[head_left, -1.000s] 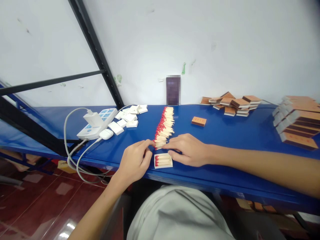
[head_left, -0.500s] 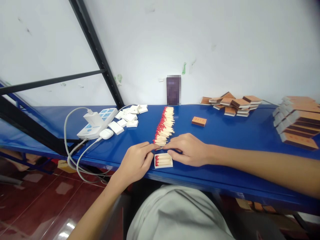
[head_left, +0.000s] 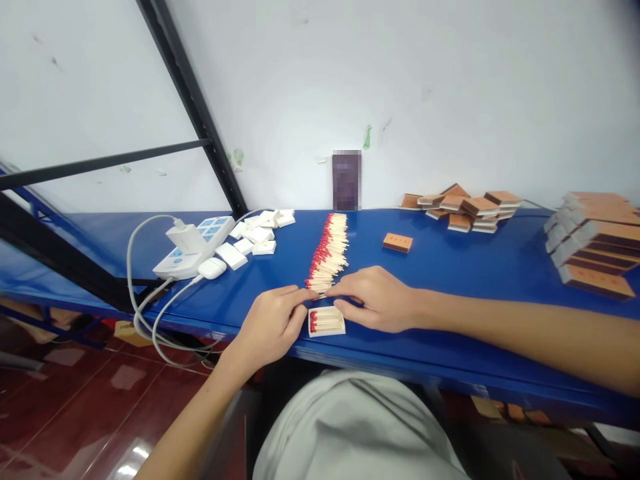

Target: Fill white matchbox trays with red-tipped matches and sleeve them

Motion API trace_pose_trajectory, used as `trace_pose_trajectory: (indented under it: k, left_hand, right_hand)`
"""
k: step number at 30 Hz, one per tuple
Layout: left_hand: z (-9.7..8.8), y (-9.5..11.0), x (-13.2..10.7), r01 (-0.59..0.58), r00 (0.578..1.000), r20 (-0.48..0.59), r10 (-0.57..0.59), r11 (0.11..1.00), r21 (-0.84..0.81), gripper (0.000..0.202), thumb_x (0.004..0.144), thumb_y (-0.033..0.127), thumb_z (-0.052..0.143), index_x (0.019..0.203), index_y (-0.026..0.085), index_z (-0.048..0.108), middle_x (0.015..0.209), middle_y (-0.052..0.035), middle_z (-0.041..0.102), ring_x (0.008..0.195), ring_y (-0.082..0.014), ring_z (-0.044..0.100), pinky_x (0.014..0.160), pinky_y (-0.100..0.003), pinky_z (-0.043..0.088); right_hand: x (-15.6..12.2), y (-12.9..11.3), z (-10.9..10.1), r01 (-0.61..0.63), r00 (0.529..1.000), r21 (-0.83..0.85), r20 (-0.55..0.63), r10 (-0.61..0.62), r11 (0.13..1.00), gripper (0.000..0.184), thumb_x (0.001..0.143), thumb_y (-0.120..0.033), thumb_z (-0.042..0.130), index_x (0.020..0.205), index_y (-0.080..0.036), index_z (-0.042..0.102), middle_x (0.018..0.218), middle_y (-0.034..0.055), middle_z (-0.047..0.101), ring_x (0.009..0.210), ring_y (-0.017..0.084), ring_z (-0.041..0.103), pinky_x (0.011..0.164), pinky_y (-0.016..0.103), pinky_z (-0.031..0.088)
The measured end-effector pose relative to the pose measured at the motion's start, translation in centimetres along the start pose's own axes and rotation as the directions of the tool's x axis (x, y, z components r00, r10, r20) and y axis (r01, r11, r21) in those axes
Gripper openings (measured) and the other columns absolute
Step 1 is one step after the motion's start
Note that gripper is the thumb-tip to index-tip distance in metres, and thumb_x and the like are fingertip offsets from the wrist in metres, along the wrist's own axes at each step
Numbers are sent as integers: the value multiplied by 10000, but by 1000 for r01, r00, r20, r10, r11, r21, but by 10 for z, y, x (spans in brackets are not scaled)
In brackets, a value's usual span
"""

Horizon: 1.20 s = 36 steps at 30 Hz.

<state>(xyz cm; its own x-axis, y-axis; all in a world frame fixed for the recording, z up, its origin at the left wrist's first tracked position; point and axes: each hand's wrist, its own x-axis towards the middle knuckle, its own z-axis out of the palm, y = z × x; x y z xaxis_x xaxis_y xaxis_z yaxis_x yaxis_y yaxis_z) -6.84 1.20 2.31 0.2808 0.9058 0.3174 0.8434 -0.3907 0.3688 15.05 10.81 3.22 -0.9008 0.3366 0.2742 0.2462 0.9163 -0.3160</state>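
Note:
A long row of red-headed matches [head_left: 330, 248] lies on the blue table, heads to the left. My left hand [head_left: 275, 321] is at the row's near left end, its index fingertip touching the head side of the nearest matches. From the right, the index fingertip of my right hand [head_left: 377, 300] touches their stick ends. On both hands the index finger is stretched out and the thumb stands apart from it; the other fingers are partly hidden. Just in front lies a white matchbox tray [head_left: 327, 335] with several matches in it, my right thumb close to its far right corner.
White trays [head_left: 257, 235] lie in a heap at the left, near a power strip [head_left: 213, 231] with cables. A single matchbox sleeve [head_left: 398, 243] lies right of the row. More matchboxes [head_left: 483, 205] are piled behind it, and others stand stacked [head_left: 597, 243] at far right.
Almost nothing differs. Both hands stay at the near end of the match row, and the tray and its matches have not moved.

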Motion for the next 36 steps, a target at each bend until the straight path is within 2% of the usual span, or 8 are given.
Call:
trace_pose_trajectory:
  k: [9, 17, 23, 26, 36]
  left_hand:
    - [1, 2, 1, 106, 992, -72, -102, 992, 65, 353, 939, 186, 408, 1162, 206, 681, 1012, -39, 744, 878, -224, 695, 771, -312, 486]
    - [2, 2, 2, 87, 994, -64, -84, 994, 61, 360, 921, 165, 409, 1121, 211, 704, 994, -29, 750, 879, -217, 694, 775, -310, 481]
    - [1, 3, 1, 82, 994, -72, -78, 995, 53, 375, 916, 171, 409, 1123, 213, 719, 986, -34, 753, 865, -225, 694, 775, -324, 486]
    - [1, 3, 1, 67, 996, -67, -65, 997, 34, 387, 908, 162, 412, 1133, 219, 721, 994, -33, 755, 868, -223, 697, 779, -323, 489]
    - [-1, 2, 1, 43, 999, -32, -41, 998, 53, 401, 925, 163, 395, 1189, 206, 693, 1054, -43, 751, 919, -233, 696, 810, -335, 493]
  right_hand:
    - [0, 2, 3, 21, 999, 8, -40, -21, 1000, 273, 940, -271, 481, 1064, -188, 711, 934, 49, 751, 814, 185, 684, 717, 281, 436]
    - [0, 2, 1, 19, 1000, 10, -23, -19, 1000, 298, 950, -288, 475, 1083, -177, 718, 949, 61, 756, 822, 185, 690, 722, 280, 446]
    - [-1, -1, -1, -10, 1000, 4, -28, 10, 1000, 380, 941, -264, 477, 1281, -204, 637, 1067, 61, 751, 891, 199, 697, 739, 282, 458]
    - [0, -2, -1, -24, 1000, -9, -19, 24, 1000, 404, 947, -271, 471, 1321, -214, 613, 1093, 62, 747, 913, 206, 701, 763, 292, 465]
    - [2, -3, -2, -47, 998, -58, 44, 49, 997, 384, 958, -292, 464, 1286, -203, 644, 1000, 81, 763, 870, 218, 703, 756, 301, 454]
